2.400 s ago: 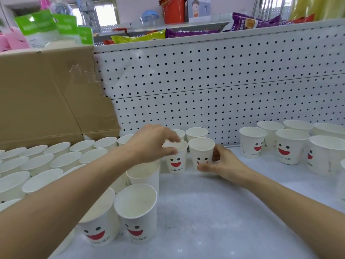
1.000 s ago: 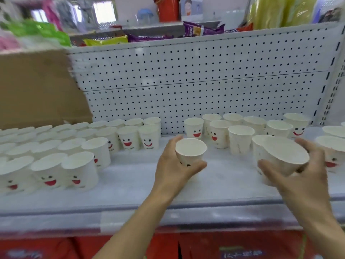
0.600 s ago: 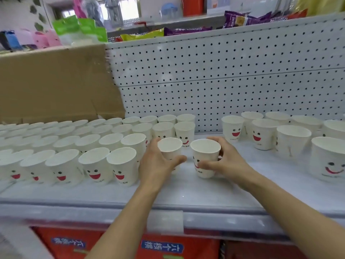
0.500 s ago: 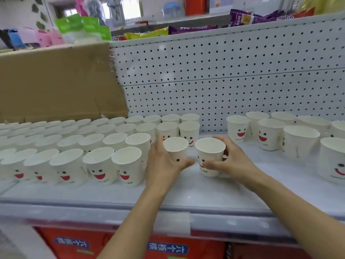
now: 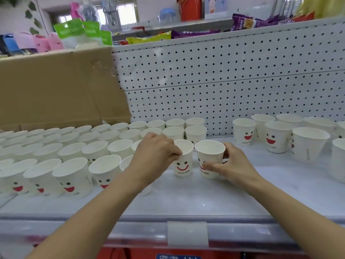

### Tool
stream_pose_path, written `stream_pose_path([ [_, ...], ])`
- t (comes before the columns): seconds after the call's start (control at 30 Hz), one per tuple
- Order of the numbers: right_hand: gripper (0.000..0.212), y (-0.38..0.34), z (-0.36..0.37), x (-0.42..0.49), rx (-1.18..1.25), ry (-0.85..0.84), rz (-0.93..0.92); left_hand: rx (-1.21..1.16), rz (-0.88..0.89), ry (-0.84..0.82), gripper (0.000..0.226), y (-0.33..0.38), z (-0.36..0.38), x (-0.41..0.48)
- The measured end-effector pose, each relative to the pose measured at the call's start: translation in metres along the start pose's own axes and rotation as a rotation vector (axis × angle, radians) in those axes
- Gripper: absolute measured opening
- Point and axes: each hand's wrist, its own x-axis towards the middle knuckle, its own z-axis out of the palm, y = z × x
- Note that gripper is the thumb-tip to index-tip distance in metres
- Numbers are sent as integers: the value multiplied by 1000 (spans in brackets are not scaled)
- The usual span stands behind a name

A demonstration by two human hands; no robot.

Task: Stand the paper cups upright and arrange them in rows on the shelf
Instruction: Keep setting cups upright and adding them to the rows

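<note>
My left hand (image 5: 155, 154) pinches the left cup (image 5: 183, 166) at its rim; my right hand (image 5: 231, 165) grasps the right cup (image 5: 209, 156). Both stand upright on the shelf (image 5: 186, 199), just right of the rows (image 5: 119, 146); my left hand is nearer them.

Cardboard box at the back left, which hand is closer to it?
Left. The left hand, pinching one cup, sits right of the cardboard box; the right hand, holding the next cup, is farther right.
</note>
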Motion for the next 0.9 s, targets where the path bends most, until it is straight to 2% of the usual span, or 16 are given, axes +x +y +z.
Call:
stream_pose_path([
  [0.23,55,-2,16,18,55,-24,-12,36,3,-90,14,-22,-6,12],
  [0.73,45,2,21,23,94,-62,-46,57,-16,-88,14,-33,0,19],
  [0.9,62,4,24,23,72,-67,-28,66,-11,-92,16,-32,-1,19],
])
